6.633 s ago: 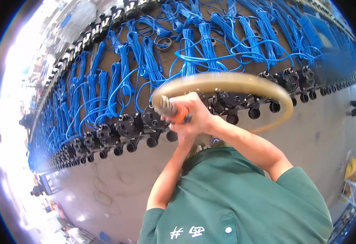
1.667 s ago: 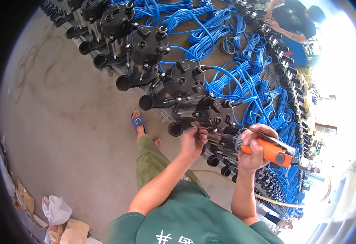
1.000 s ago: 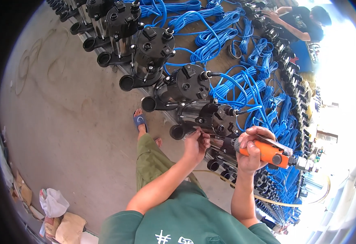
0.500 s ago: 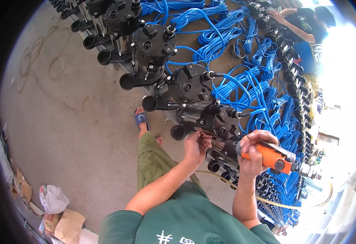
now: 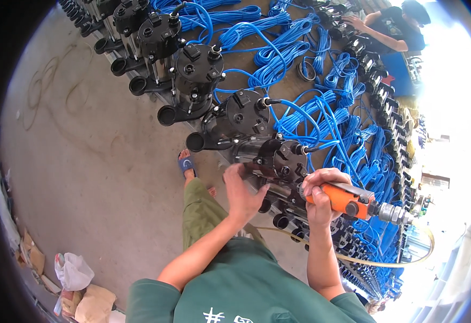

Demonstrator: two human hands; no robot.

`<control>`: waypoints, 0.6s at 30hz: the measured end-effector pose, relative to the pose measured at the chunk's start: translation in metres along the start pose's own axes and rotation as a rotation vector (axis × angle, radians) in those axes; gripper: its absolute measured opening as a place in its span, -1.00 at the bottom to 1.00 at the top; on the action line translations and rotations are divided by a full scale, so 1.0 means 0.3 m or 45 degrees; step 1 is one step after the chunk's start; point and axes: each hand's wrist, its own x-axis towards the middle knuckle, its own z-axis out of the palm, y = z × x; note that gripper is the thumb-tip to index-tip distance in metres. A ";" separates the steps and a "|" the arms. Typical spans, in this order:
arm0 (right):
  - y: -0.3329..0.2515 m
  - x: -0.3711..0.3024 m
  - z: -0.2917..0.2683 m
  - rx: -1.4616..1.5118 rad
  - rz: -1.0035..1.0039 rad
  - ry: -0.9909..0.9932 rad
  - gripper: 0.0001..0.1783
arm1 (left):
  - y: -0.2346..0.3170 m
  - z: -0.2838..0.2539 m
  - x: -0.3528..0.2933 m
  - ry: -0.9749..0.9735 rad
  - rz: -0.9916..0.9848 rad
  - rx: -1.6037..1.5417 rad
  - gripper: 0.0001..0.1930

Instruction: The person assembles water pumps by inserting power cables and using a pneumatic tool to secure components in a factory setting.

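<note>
Right of centre, the right hand [image 5: 319, 203] is gripping an orange power tool [image 5: 341, 200], fingers wrapped tight; mid-frame, the left hand [image 5: 242, 196] is hovering half open, seemingly empty, beside a black pump [image 5: 291, 156]. Work there is apparently continuing; finished fastenings aren't showing clearly.

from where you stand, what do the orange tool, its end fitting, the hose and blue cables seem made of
Orange tool: smooth, evenly coloured shell; painted metal or plastic. End fitting: likely metal, silvery shine. Hose: probably flexible plastic, smooth, yellowish, curving freely. Blue cables: likely plastic-sheathed, slightly glossy, bundled.
</note>
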 end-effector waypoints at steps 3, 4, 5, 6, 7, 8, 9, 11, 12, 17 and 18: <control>-0.016 -0.002 0.005 -0.022 0.002 0.034 -0.59 | -0.011 -0.001 0.091 0.062 0.418 0.168 0.10; -0.025 0.003 0.021 -0.013 0.009 0.041 -0.58 | -0.029 0.001 0.121 0.051 0.500 0.177 0.21; -0.052 0.015 0.046 0.018 0.022 0.042 -0.57 | -0.056 0.007 0.139 -0.088 0.409 0.006 0.22; -0.067 0.028 0.069 0.051 0.036 0.041 -0.57 | -0.076 0.003 0.148 -0.165 0.357 -0.029 0.23; -0.064 0.037 0.081 0.099 -0.048 0.008 -0.52 | -0.086 -0.001 0.155 -0.251 0.301 -0.061 0.24; -0.075 0.054 0.118 0.147 -0.066 0.018 -0.51 | -0.092 -0.006 0.172 -0.326 0.246 -0.090 0.26; -0.061 0.072 0.137 0.114 -0.074 -0.019 -0.53 | -0.124 0.009 0.178 -0.293 0.322 -0.026 0.24; -0.011 0.108 0.160 0.041 -0.112 -0.119 -0.61 | -0.136 0.010 0.189 -0.270 0.387 0.019 0.20; 0.007 0.110 0.176 -0.011 -0.047 -0.152 -0.65 | -0.140 0.009 0.193 -0.256 0.419 0.043 0.17; 0.022 0.142 0.211 -0.012 0.113 -0.104 -0.62 | -0.117 -0.011 0.200 -0.207 0.431 0.031 0.16; 0.010 0.156 0.207 0.021 0.079 -0.072 -0.60 | -0.111 -0.015 0.207 -0.217 0.442 0.022 0.16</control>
